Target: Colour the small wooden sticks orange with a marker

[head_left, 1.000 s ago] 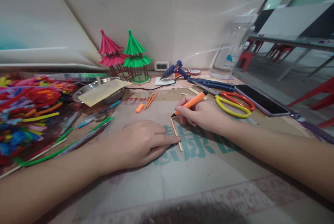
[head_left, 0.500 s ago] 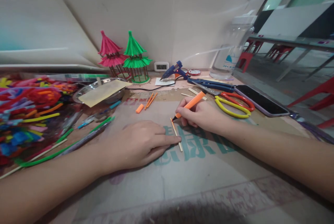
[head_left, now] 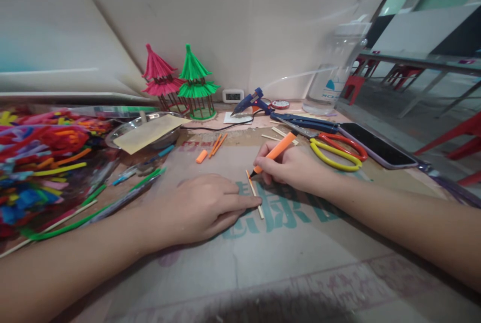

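Observation:
A short pale wooden stick lies on the sheet-covered table, its far part coloured orange. My left hand rests palm down with the index finger stretched out, its tip pressing on the stick. Pinched in my right hand is an orange marker, uncapped, its tip touching the stick's far part. The marker's orange cap lies farther back, beside a few orange sticks. Several uncoloured sticks lie behind my right hand.
Scissors and a phone lie right. A glue gun, small clock and water bottle stand at the back near pink and green pagoda models. Left are a metal bowl and pipe cleaners.
The marker tip in my right hand has slid slightly nearer to me along the stick. My left hand has stayed in place on the stick.

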`<state>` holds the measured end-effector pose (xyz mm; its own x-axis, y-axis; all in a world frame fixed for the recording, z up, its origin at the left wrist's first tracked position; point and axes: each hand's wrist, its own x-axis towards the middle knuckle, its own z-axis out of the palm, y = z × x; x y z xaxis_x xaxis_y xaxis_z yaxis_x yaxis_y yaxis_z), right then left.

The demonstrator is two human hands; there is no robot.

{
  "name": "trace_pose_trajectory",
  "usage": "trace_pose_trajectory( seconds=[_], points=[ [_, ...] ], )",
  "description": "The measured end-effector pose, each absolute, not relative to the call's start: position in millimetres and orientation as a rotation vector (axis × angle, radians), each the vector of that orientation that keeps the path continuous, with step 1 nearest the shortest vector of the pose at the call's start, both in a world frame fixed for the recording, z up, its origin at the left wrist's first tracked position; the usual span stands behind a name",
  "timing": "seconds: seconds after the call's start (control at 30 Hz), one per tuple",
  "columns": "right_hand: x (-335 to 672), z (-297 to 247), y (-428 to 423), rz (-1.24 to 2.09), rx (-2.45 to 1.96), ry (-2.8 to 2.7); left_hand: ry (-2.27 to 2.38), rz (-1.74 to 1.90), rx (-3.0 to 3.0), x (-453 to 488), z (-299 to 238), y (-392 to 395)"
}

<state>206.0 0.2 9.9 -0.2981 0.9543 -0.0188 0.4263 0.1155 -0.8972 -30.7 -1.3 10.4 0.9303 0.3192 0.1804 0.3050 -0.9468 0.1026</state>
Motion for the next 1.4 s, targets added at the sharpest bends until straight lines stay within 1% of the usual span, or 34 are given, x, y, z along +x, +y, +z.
trace_pose_trajectory(
  seconds=[0.1,0.37,0.6,0.8,1.13,1.4],
  points=[
    [205.8,8.6,0.5,1.096,-1.345,-1.783,0.476,0.31,3.013,-30.6,10.9,-1.7],
    [206.6,13.8,-3.3,1.285,-1.295,-1.829,0.515,0.297,3.015,-30.1,11.4,-2.7],
    [206.7,8.3,0.6,1.165,-1.31,-1.798,0.508,0.27,3.001,-30.1,11.1,-2.1],
    [207.7,9.3,-0.4,1.256,-1.279,-1.851,0.504,0.3,2.994,-30.5,9.7,-2.0],
    [208.4,10.9,-4.3,1.268,-1.265,-1.868,0.5,0.295,3.018,-29.4,10.4,-2.3],
    [206.5,8.8,-1.0,1.138,-1.305,-1.812,0.486,0.302,3.026,-29.5,9.7,-1.7]
  ],
)
